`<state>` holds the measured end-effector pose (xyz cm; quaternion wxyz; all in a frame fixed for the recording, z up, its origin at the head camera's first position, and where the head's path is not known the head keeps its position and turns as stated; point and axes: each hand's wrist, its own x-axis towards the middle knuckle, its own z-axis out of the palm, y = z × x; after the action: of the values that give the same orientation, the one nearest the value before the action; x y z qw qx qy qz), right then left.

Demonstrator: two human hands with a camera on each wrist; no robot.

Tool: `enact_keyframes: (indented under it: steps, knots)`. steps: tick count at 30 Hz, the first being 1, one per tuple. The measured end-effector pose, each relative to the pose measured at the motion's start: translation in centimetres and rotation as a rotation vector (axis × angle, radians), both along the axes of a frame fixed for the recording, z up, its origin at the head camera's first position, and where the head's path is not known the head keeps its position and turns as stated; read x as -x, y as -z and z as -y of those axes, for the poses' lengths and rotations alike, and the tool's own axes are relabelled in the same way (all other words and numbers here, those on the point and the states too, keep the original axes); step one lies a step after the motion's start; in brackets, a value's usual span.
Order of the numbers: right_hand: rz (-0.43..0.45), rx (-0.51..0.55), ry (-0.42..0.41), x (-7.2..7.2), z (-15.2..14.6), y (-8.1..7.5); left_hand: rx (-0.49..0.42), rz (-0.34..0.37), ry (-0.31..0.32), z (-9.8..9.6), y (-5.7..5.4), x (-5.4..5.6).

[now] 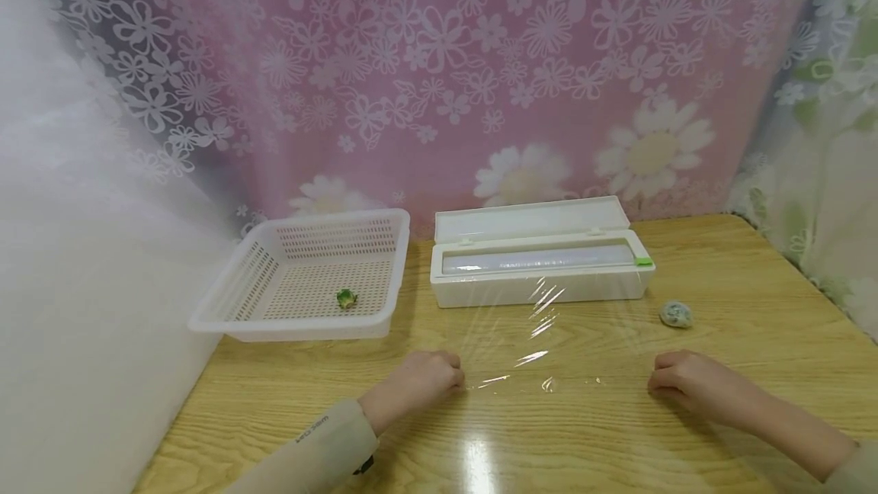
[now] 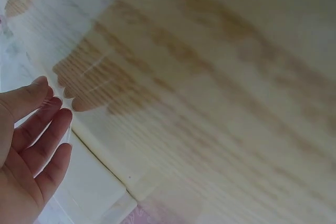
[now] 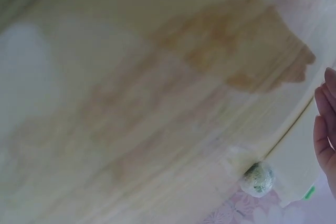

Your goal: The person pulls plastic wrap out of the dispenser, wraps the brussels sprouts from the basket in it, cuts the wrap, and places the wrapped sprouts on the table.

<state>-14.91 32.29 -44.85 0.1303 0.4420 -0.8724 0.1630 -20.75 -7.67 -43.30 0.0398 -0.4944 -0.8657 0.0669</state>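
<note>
A sheet of clear cling film (image 1: 542, 345) stretches toward me from the roll (image 1: 538, 259) in an open white dispenser box (image 1: 542, 294). My left hand (image 1: 421, 380) pinches the near left corner of the film between thumb and fingertips. At the near right corner, my right hand (image 1: 706, 391) pinches it too, thumb and fingers bent. The left wrist view shows the left hand (image 2: 34, 145) with its other fingers loosely spread. Only part of the right hand (image 3: 326, 121) shows in its wrist view. Beyond it lies a small greenish-white lump (image 1: 676, 314) wrapped in film.
A white perforated plastic basket (image 1: 399, 273) stands at the left back, with one small green vegetable piece (image 1: 346, 298) inside. The box's lid (image 1: 535, 219) is raised behind it, before a flowered curtain (image 1: 439, 82). All stand on a wooden table (image 1: 754, 288).
</note>
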Motion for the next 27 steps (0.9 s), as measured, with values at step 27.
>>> enact_keyframes:
  steps: [27]
  knots:
    - [0.187, -0.005, 0.168, -0.15, 0.53, -0.58, -0.136, 0.127, -0.074, 0.04, 0.10, 0.09]
